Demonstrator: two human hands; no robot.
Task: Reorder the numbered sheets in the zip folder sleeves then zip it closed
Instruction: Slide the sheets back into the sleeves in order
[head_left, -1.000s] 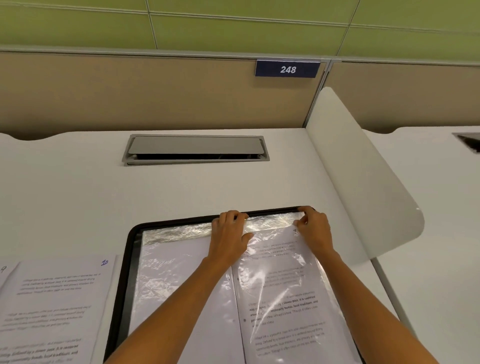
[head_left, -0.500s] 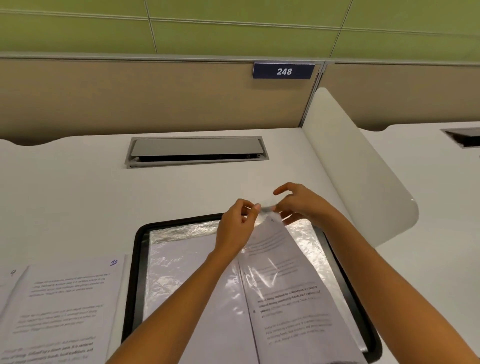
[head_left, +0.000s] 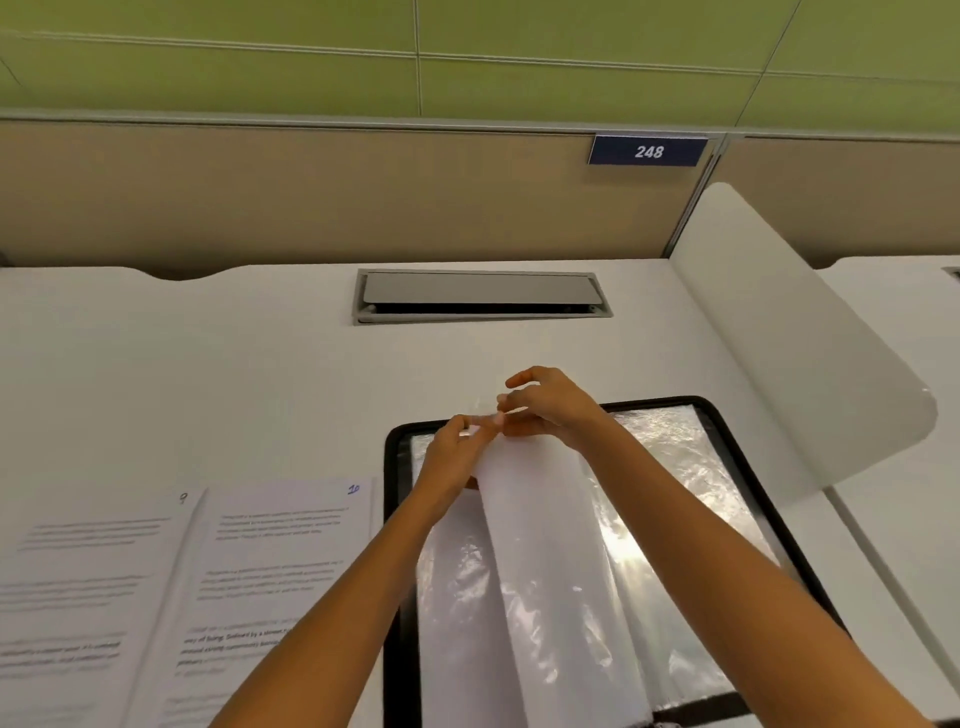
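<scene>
The black zip folder (head_left: 748, 509) lies open on the white desk, its clear sleeves shining. One sleeve (head_left: 545, 561) is lifted up from the spine and shows its blank white side. My left hand (head_left: 457, 452) pinches the sleeve's top edge at the left. My right hand (head_left: 550, 405) pinches the same edge just to the right, fingers curled above it. Two loose printed sheets lie left of the folder, one marked 10 (head_left: 280, 561) and one marked 9 (head_left: 88, 582).
A grey cable hatch (head_left: 483, 296) is set into the desk behind the folder. A white curved divider panel (head_left: 795, 353) rises at the right, with another desk beyond it. A beige partition with a "248" plate (head_left: 648, 151) closes the back.
The sleeve went from flat in the folder to lifted upright, its printed face turned away. Both hands rose with its top edge. The view has shifted, so the folder sits further right.
</scene>
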